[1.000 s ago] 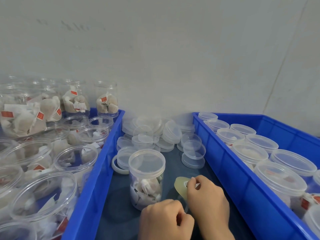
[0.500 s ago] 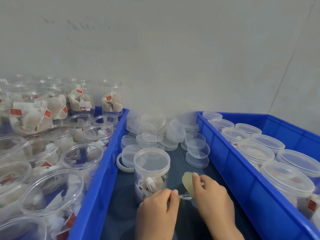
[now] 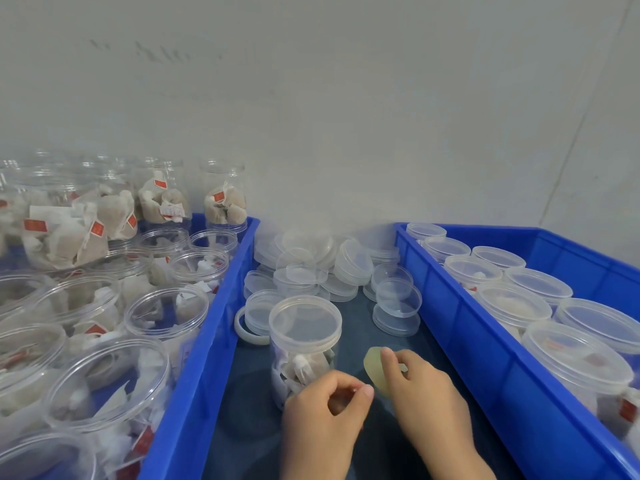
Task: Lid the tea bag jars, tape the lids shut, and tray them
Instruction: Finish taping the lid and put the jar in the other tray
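Clear jar (image 3: 304,344) with its lid on stands between two blue bins | your right hand (image 3: 420,393) grips the tape roll (image 3: 375,370) | your left hand (image 3: 322,410) pinches the tape end

Left hand (image 3: 323,407) hides the lidded jar's (image 3: 304,344) base

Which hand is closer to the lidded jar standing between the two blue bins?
Left. The left hand is right against the lower front of the lidded jar, overlapping it in view. The right hand is off to the jar's right, holding the tape roll.
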Available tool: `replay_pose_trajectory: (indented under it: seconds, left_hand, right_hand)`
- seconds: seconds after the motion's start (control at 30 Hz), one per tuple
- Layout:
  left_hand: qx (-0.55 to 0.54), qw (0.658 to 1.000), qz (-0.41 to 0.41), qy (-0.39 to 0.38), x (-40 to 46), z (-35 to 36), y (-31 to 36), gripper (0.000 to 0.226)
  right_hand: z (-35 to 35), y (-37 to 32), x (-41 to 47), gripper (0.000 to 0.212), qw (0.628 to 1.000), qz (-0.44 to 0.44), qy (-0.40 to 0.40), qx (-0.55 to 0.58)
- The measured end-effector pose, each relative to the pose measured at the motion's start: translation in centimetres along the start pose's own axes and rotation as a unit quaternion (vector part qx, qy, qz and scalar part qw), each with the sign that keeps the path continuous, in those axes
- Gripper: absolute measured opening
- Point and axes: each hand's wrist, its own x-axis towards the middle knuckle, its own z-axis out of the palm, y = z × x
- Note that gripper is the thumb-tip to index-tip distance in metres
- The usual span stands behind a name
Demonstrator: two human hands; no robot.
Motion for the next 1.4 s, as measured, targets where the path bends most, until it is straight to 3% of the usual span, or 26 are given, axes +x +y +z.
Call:
replay_pose_trajectory:
  seconds: [0.1, 0.17, 0.23, 0.37, 0.5, 0.6, 0.67, 0.83, 0.9, 1.03, 1.23, 1.4]
  left_hand:
    - [0.04, 0.997, 0.055, 0.041, -0.2, -0.2, 0.3, 0.031]
    - [0.036, 0.992, 0.087, 0.078, -0.2, -0.5, 0.4, 0.028]
    - [0.018, 0.988, 0.101, 0.118, 0.2, -0.8, 0.2, 0.025]
    - [0.041, 0.97, 0.164, 0.176, 0.5, -1.1, 0.1, 0.009]
    - [-0.004, 0.949, 0.178, 0.26, 0.6, -1.3, 0.0, 0.007]
    - [-0.033, 0.938, 0.161, 0.305, 0.9, -1.7, -0.3, 0.005]
    - [-0.04, 0.931, 0.163, 0.323, 1.0, -1.8, -0.2, 0.007]
    - [-0.054, 0.931, 0.16, 0.323, 1.1, -1.6, -0.2, 0.013]
    - [-0.051, 0.934, 0.151, 0.321, 1.3, -1.5, -0.5, 0.014]
    - [-0.041, 0.933, 0.144, 0.327, 1.4, -1.7, -0.8, 0.014]
    - [-0.009, 0.931, 0.156, 0.331, 1.3, -1.6, -0.9, 0.01]
    - [-0.004, 0.93, 0.128, 0.345, 1.5, -1.3, -1.4, 0.008]
  right_hand:
    - [-0.8, 0.2, 0.0, 0.064, 0.991, -0.044, -0.114, -0.055]
    - [-1.3, 0.3, 0.1, 0.093, 0.977, -0.034, -0.192, -0.091]
    - [-1.7, 0.3, 0.0, 0.106, 0.972, -0.013, -0.227, -0.067]
    - [-3.1, 0.6, -0.4, 0.094, 0.979, -0.044, -0.17, 0.101]
    - [-4.6, 0.3, -1.4, 0.059, 0.941, -0.128, -0.181, 0.256]
    - [-4.7, -0.1, -2.0, 0.059, 0.93, -0.198, -0.187, 0.246]
    - [-4.3, -0.2, -2.0, 0.06, 0.943, -0.217, -0.15, 0.203]
    - [-3.2, 0.4, -1.1, 0.047, 0.97, -0.193, 0.026, 0.148]
    - [-2.6, 0.5, -1.0, 0.055, 0.973, -0.174, 0.071, 0.137]
    - [-1.9, 0.5, -0.9, 0.07, 0.969, -0.169, 0.098, 0.148]
    - [-0.9, 0.1, -1.0, 0.055, 0.961, -0.174, 0.149, 0.156]
    - [-0.6, -0.5, -1.3, 0.056, 0.958, -0.175, 0.175, 0.146]
